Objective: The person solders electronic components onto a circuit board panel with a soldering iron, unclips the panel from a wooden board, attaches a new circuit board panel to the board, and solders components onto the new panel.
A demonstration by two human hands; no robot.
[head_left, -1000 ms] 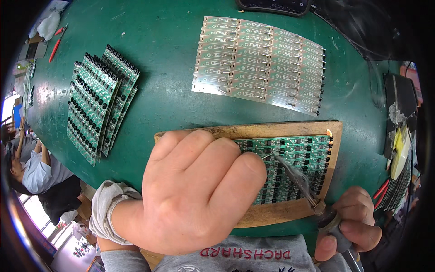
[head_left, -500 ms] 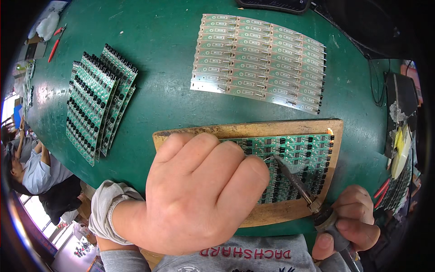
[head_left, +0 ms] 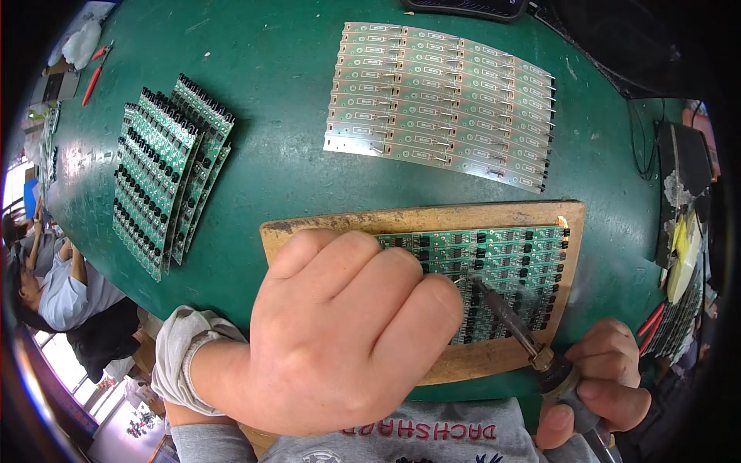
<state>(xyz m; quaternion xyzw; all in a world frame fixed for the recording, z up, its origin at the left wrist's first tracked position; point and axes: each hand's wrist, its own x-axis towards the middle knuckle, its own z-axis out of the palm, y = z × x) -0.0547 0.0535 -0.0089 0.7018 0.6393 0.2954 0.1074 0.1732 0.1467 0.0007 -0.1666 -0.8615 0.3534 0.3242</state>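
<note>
L hand [head_left: 351,332] is palm-down in a tight fist over the L part of the PCB [head_left: 505,255], knuckles up; a thin bit of wire [head_left: 461,281] pokes out at the index side, so grip is closed on it, tho fingertips are hidden underneath. R hand [head_left: 606,386], lower R, is wrapped round the grey handle of the iron [head_left: 505,312], thumb & fingers closed on it. Iron slants up-L across the PCB, tip by the wire end, approx mid-board; can't tell if tip & wire actually touch. Faint haze round the shaft. PCB is green w/ rows of blk parts, lying flat on the wood tray [head_left: 421,219], its L end covered by the L hand. Tray sits on the green table [head_left: 270,170], right in front of the person's grey top [head_left: 440,436]. Beyond the tray, well apart, a pale panel [head_left: 440,96] lies flat w/ thin leads sticking up. Off to L, a fanned stack [head_left: 154,177] of green bds w/ blk parts. Far upper L: red-handled cutters [head_left: 93,83]. R edge: another red-handled tool [head_left: 652,320] next to more bds [head_left: 675,332]. Far L, a co-worker [head_left: 69,293] in a light top, seated.
</note>
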